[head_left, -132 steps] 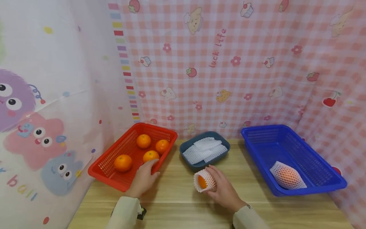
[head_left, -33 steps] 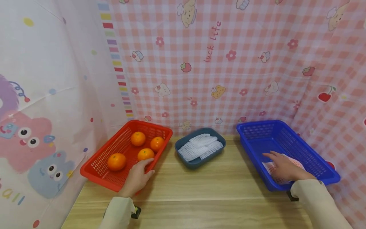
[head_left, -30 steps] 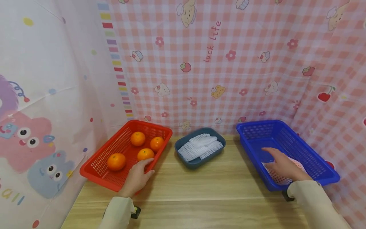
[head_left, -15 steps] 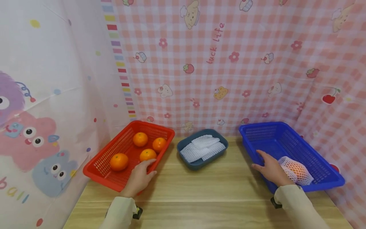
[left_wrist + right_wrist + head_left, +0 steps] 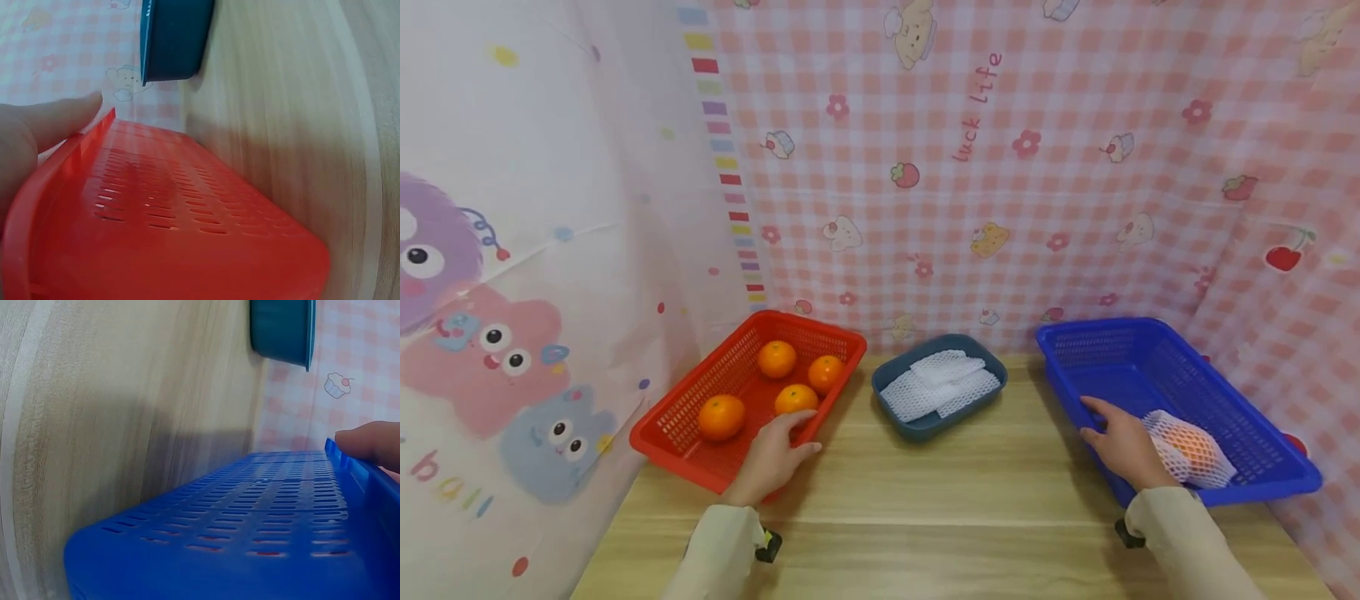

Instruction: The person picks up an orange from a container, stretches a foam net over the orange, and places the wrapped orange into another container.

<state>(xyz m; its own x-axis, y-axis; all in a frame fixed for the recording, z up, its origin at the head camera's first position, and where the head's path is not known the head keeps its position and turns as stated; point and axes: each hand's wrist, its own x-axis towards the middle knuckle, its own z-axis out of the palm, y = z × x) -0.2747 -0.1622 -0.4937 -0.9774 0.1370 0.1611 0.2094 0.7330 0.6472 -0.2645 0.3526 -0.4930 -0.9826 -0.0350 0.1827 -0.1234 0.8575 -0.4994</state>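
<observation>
In the head view my left hand (image 5: 773, 454) rests over the near right rim of the red basket (image 5: 673, 454), fingers inside it and thumb outside. Several oranges (image 5: 722, 417) lie in that basket, one close to my fingertips. My right hand (image 5: 1123, 446) lies relaxed on the left rim of the blue basket (image 5: 1262, 433), holding nothing. Beside it in the blue basket are oranges in white foam nets (image 5: 1195, 454), partly hidden by my hand. Each wrist view shows a thumb at a rim: left thumb (image 5: 69, 119), right thumb (image 5: 369, 440).
Between the baskets stands a dark teal tray (image 5: 917, 432) holding several white foam net sleeves (image 5: 940, 383). The wooden table (image 5: 940, 517) stretches in front of it. A pink checked cloth (image 5: 865, 125) hangs close behind the baskets and tray.
Earlier my right hand held an orange in a foam net above the table. It then went into the blue basket and drew back left to the rim, leaving that orange inside. My left hand stayed put.
</observation>
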